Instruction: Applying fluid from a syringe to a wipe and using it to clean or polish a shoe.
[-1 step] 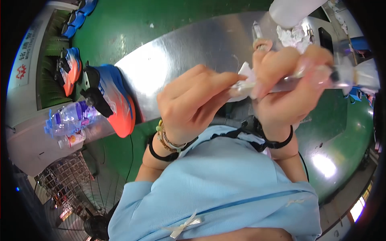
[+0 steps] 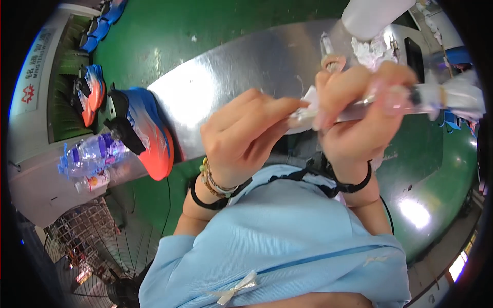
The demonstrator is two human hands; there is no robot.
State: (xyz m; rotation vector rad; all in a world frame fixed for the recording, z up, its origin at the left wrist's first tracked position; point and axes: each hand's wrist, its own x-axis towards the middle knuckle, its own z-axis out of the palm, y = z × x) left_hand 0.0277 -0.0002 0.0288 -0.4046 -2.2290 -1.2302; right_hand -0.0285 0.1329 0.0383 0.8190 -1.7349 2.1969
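Observation:
My right hand (image 2: 359, 108) is closed around a clear tube with a black stopper inside, which looks like a syringe (image 2: 354, 112). Its far right end carries a crumpled whitish plastic wrap (image 2: 462, 95). At the other end, the fingertips of my left hand (image 2: 246, 128) pinch the narrow whitish tip, and a white scrap (image 2: 310, 96) sticks up beside them. Exactly what the left fingertips grip is partly hidden. Behind the right knuckles is a tan ring-shaped piece (image 2: 334, 62), close to a clear pointed tube (image 2: 326, 43) on the metal tabletop (image 2: 246, 61).
A blue-and-orange shoe (image 2: 149, 133) stands at the table's left edge, near plastic bottles (image 2: 90, 154). Further left is another such shoe (image 2: 92, 95). Crumpled white paper (image 2: 372, 51), a white cylindrical container (image 2: 375, 18) and a dark phone-like slab (image 2: 414, 56) occupy the far right. A fan (image 2: 123, 285) is lower left.
My right hand has shifted slightly left along with the tube, nearer my left hand. The left hand stays almost in place. The whole view has shifted a little.

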